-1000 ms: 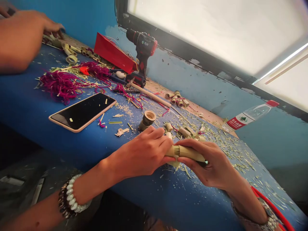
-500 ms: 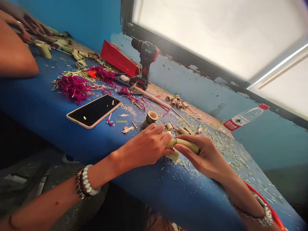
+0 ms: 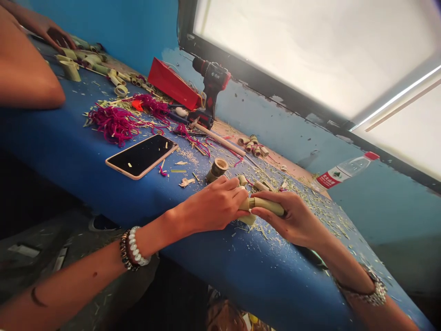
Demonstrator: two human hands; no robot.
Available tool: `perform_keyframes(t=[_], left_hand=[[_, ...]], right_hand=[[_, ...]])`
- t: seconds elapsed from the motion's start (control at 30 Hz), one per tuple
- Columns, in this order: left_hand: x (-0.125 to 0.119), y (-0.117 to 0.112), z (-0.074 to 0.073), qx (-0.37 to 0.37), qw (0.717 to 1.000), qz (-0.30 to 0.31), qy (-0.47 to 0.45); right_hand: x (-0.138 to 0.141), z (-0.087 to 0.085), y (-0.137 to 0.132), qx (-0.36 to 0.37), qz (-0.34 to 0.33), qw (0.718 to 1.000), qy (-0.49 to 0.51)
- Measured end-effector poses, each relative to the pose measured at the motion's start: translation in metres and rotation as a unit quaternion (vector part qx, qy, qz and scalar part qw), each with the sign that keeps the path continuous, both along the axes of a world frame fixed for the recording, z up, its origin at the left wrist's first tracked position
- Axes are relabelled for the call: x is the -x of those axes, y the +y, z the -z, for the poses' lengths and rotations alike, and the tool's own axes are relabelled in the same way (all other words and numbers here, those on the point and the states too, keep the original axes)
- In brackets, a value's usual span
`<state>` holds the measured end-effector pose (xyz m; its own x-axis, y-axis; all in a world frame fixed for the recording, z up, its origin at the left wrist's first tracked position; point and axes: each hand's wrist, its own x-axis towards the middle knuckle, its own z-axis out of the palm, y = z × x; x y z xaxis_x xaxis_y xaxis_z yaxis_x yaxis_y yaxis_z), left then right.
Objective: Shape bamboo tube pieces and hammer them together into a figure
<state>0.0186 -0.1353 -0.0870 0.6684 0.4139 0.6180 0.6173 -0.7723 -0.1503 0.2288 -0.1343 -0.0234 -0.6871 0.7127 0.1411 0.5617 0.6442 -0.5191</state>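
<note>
Two grips logged from my station: left hand (image 3: 217,207) and right hand (image 3: 287,216) clenched on opposite ends of a bamboo tube (image 3: 265,206), steadying it over the worktop (image 3: 241,276).

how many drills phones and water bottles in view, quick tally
cordless drill: 1
smartphone: 1
plastic water bottle: 1
total: 3

A slender, pale olive bamboo tube (image 3: 266,206) lies almost level, its darker banded end toward the left hand (image 3: 215,203) and its far end cupped by the right hand (image 3: 292,216). A flat, pale bamboo piece (image 3: 247,220) shows just beneath it.
</note>
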Motion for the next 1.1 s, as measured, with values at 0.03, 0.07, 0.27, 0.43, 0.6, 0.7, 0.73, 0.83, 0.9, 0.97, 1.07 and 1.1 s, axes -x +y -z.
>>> perform_keyframes(t=[0.03,0.07,0.27,0.43,0.6,0.7,0.73,0.83,0.9,0.97,1.07,1.1], left_hand=[[0.0,0.0,0.0,-0.002,1.0,0.001,0.0],[0.0,0.0,0.001,-0.004,1.0,0.001,-0.001],[0.001,-0.001,0.0,-0.002,1.0,-0.004,0.008],[0.0,-0.001,0.001,-0.004,1.0,-0.015,0.005],[0.0,0.0,0.002,0.0,1.0,-0.027,0.009],[0.0,-0.001,0.001,0.006,0.999,-0.032,0.008],[0.0,-0.001,0.001,0.009,0.999,-0.035,0.007],[0.0,-0.002,0.0,0.019,0.999,-0.038,0.01],[0.001,-0.003,0.0,0.023,0.999,-0.039,0.012],[0.001,-0.003,-0.001,0.024,0.999,-0.045,0.002],[0.0,-0.005,-0.002,0.038,0.997,-0.065,-0.026],[0.0,-0.006,-0.003,0.044,0.996,-0.072,-0.035]], right_hand=[[0.0,0.0,0.0,0.005,-0.001,1.0,0.003],[0.001,0.0,0.0,0.011,0.001,1.0,0.008],[0.006,-0.004,0.0,0.074,0.039,0.996,0.009],[0.011,-0.014,0.005,0.131,0.069,0.989,-0.025],[0.017,-0.018,0.006,0.186,0.1,0.977,-0.022],[0.019,-0.018,0.007,0.237,0.125,0.963,-0.007],[0.019,-0.017,0.008,0.255,0.136,0.957,0.001],[0.019,-0.015,0.01,0.318,0.161,0.934,0.03],[0.019,-0.014,0.011,0.352,0.163,0.921,0.043],[0.019,-0.015,0.012,0.361,0.158,0.918,0.042],[0.019,-0.018,0.012,0.329,0.132,0.935,0.021],[0.019,-0.02,0.011,0.307,0.124,0.943,0.015]])
